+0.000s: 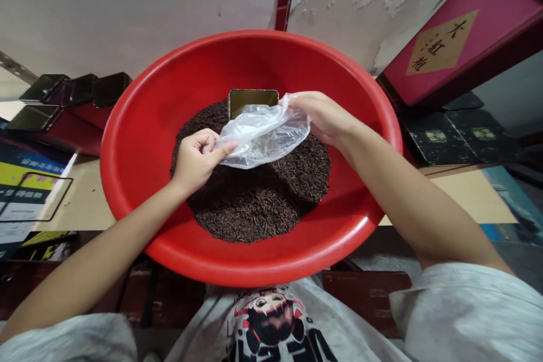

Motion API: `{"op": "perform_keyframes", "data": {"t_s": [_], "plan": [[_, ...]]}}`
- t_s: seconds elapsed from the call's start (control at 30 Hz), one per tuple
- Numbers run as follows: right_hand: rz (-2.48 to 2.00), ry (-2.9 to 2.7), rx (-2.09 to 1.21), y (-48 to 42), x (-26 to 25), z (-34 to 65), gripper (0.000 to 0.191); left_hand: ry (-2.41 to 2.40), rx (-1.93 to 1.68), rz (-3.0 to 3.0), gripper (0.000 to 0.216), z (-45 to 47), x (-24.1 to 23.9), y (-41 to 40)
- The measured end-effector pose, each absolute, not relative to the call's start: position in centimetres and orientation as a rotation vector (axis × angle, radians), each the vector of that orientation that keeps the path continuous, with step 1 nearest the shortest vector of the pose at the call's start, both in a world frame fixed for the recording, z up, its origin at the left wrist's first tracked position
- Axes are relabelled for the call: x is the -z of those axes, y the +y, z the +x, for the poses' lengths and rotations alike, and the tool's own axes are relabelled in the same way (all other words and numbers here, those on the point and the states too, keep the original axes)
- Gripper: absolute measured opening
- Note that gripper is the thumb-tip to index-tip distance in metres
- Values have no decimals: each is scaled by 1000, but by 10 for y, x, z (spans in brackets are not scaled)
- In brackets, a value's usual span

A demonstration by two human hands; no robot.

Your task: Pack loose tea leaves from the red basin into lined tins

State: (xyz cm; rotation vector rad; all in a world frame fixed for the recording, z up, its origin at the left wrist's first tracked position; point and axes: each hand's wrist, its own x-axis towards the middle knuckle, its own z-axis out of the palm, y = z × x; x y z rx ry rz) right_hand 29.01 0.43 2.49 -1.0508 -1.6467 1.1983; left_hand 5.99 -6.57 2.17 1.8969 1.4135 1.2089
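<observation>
A clear plastic bag [265, 138] is stretched between my two hands above a heap of dark loose tea leaves [250, 215]. My left hand [198, 158] pinches the bag's left edge between thumb and fingers. On the other side, my right hand [320, 116] grips the bag's upper right edge, its fingertips partly hidden by the plastic. The tea lies in the bottom of a wide red plastic basin [144, 119]. Just behind the bag, an open rectangular tin [253, 98] stands in the tea, its lower part covered by the bag.
Several open dark tins [76, 99] lie left of the basin. A tall pink tea box [462, 39] leans at the right, above black tins or lids [453, 136]. A peeling wall [169, 5] rises behind. Printed sheets [29, 186] lie at the left.
</observation>
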Motion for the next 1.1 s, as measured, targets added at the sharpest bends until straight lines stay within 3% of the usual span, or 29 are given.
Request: {"op": "perform_keyframes", "data": {"t_s": [0.1, 0.23, 0.33, 0.4, 0.53, 0.67, 0.9, 1.1], "plan": [[-1066, -1752, -1109, 0, -28, 287, 32, 1516, -1111, 2073, 25, 62, -27, -69], [-1135, -1838, -901, -5, -27, 281, 26, 1565, -945, 2309, 43, 65, -39, -70], [-1179, -1833, -834, -7, -24, 277, 11, 1632, -784, 2348, 26, 63, -47, -66], [-1123, -1888, -803, -9, -24, 274, 18, 1638, -837, 2324, 15, 60, -50, -62], [-1009, -1975, -720, -8, -26, 269, 10, 1618, -1126, 2106, 30, 60, -47, -56], [-1097, -1693, -775, -8, -26, 264, 16, 1593, -1317, 1818, 7, 67, -43, -52], [-1196, -1246, -1171, -12, -31, 254, 20, 1362, -1237, 1054, 20, 72, -38, -36], [-1297, -1009, -1378, -9, -35, 252, 22, 1206, -1069, 711, 19, 72, -37, -23]]}}
